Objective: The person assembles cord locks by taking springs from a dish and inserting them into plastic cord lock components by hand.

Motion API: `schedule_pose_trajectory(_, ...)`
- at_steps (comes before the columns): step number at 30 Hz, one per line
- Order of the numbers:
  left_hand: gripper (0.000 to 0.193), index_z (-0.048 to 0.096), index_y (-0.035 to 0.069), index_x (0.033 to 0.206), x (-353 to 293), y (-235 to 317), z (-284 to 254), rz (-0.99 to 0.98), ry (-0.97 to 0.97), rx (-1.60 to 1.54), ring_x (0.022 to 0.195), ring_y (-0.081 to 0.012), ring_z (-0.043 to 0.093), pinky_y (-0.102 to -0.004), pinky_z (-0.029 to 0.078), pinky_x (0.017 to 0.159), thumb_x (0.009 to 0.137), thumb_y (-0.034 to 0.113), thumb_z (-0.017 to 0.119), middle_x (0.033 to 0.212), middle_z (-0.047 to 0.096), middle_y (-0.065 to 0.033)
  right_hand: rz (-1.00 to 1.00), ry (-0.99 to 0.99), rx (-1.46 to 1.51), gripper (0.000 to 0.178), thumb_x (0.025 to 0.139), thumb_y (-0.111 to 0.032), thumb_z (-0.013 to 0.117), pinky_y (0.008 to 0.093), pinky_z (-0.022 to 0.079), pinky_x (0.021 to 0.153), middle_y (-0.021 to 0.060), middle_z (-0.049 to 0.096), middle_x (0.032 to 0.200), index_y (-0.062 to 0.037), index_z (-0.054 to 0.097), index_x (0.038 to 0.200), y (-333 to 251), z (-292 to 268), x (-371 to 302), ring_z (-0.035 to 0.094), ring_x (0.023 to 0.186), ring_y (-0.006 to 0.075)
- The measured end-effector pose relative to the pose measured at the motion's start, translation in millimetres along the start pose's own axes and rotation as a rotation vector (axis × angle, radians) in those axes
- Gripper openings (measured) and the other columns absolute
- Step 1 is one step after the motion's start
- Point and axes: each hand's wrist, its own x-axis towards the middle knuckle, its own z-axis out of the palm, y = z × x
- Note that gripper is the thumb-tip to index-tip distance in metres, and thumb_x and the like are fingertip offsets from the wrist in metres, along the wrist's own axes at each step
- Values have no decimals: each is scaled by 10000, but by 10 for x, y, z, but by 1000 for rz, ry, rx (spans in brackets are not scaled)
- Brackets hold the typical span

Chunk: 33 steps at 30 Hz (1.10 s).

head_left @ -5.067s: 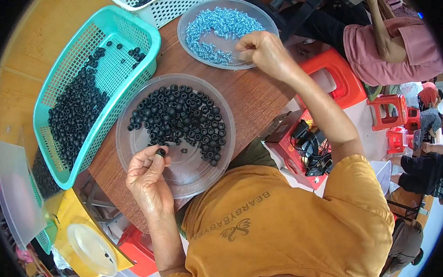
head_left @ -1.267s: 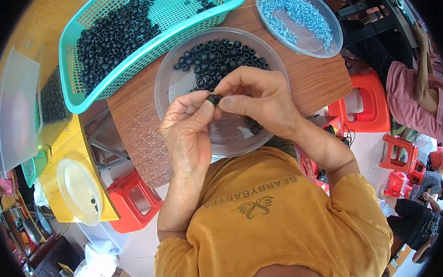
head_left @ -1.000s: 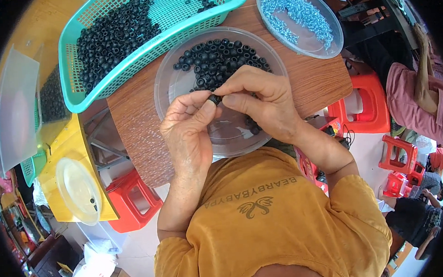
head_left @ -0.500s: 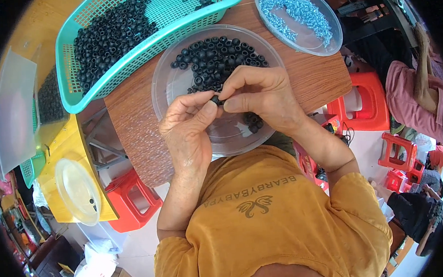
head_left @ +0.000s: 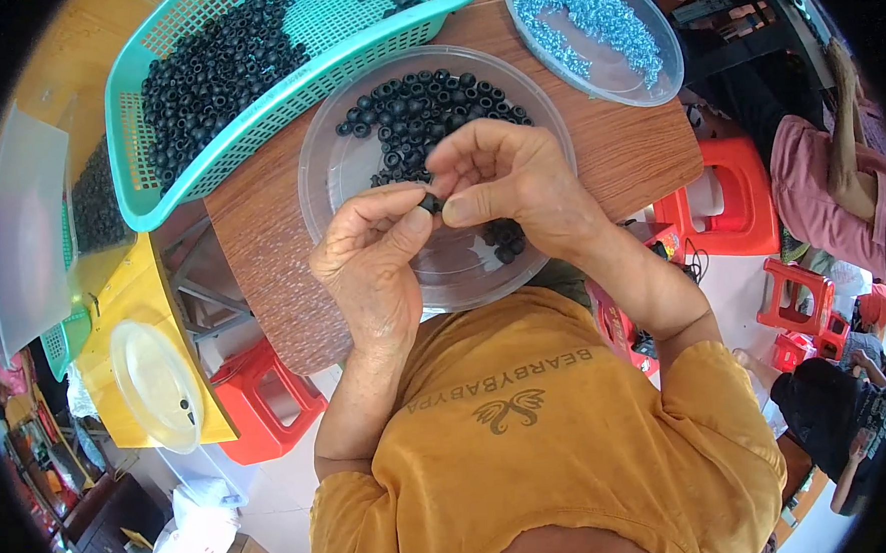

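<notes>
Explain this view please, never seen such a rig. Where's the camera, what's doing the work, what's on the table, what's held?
There's no machine: the work is done by a person's bare left hand and right hand. The picture comes from a wide fisheye camera worn on the head, looking down, so straight edges bend near the dark rim. Picture left is the person's left.

On the brown table, a round clear tray holds small black pieces. A turquoise basket at the far left holds many more; a shallow clear dish at the far right holds tiny blue pieces.

The left fingers pinch one black piece above the tray. The right fingers are right beside it; whether they touch it is hard to tell.
</notes>
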Motion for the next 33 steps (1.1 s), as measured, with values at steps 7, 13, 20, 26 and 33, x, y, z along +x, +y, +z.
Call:
schedule_pose_trajectory(7,163,631,-50,883,-13,-45,48,24,-34,-37,835,-191,619,-290,511,787,731,-97,670,939,641,-144,63,-98,-4,271,693,54,697,246,524,730,85,665,874,32,657,960,-29,-66,2,632,798,135)
schedule_pose_trajectory(13,145,618,-40,842,-13,-55,90,64,-49,-39,855,-191,614,-292,502,795,732,-129,648,933,637,-141,-25,-59,-17,219,689,81,680,246,527,693,86,669,857,35,667,903,-10,-39,-17,634,773,135)
schedule_pose_trajectory(20,156,620,-31,834,-15,-67,107,104,-34,30,843,-167,607,-277,499,778,741,-157,617,926,641,-132,-49,-50,-46,205,696,78,679,230,507,669,51,651,830,24,670,894,59,-44,28,617,763,116)
schedule_pose_trajectory(26,377,516,-36,1088,115,73,172,-49,66,-88,794,-155,627,-267,509,768,748,-131,646,886,668,-145,-132,-104,-110,366,782,-17,669,231,464,722,13,614,866,-62,642,1144,-35,7,41,567,787,87)
schedule_pose_trajectory(33,551,390,-54,1243,68,43,145,-162,104,-88,785,-153,628,-260,507,758,756,-136,634,831,657,-121,-503,-37,-597,234,771,-71,615,336,458,693,68,606,742,-64,679,997,59,15,-37,575,741,242)
